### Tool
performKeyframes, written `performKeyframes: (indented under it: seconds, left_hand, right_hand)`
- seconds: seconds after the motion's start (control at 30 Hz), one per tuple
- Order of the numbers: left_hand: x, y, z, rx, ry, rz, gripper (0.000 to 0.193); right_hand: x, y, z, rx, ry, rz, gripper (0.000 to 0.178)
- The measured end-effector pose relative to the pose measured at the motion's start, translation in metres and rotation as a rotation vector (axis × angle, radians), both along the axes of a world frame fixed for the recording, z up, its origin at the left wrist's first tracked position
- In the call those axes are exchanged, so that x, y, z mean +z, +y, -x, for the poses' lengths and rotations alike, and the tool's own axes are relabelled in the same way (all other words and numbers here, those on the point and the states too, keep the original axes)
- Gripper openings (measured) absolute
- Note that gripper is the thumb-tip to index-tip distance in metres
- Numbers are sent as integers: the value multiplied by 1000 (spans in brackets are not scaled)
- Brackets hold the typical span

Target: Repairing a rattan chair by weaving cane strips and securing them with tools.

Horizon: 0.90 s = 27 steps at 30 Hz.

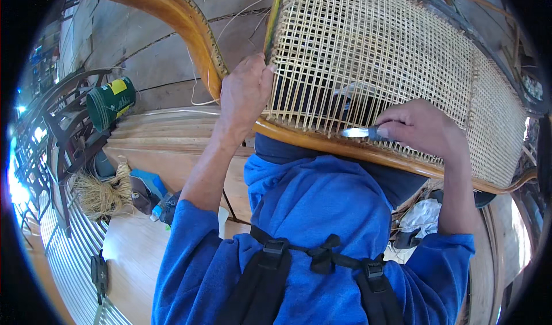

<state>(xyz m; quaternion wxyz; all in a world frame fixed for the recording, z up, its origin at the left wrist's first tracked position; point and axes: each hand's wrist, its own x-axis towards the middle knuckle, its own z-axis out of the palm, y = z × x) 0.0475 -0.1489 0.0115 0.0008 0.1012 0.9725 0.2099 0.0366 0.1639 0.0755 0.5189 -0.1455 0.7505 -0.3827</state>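
Across my lap lies a wooden chair frame with a woven cane panel filling it. Near the front left corner, loose parallel strands leave open gaps in the weave. My left hand is closed over the frame's left corner, its fingertips at the edge of the cane. In my right hand is a small knife with a dark handle. Its bright blade points left, just above the front rail and close to the ends of the strands. My right fingers hide part of the handle.
A curved wooden arm rises at the upper left, with thin loose cane strands near it. Left of me are a green can, a bundle of cane fibre, stacked dark chair frames and wooden boards.
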Motion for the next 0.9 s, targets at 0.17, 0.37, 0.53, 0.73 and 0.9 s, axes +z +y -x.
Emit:
performKeyframes:
  seconds: [0.17, 0.37, 0.53, 0.73, 0.9]
  left_hand:
    - [8, 4, 5, 76, -181, -51, 17]
    - [36, 74, 5, -295, -12, -31, 12]
    - [-2, 118, -4, -622, 25, -13, 18]
    - [-10, 136, -5, -716, 4, 189, 10]
    - [-13, 141, -2, -743, 25, 274, 6]
  right_hand:
    - [-5, 22, 3, -275, 253, -145, 23]
    - [-42, 47, -85, -987, 52, -30, 27]
    - [-38, 2, -112, -749, 584, -131, 36]
    - [-28, -11, -121, -593, 581, -505, 23]
    - [-24, -16, -117, -440, 643, -553, 19]
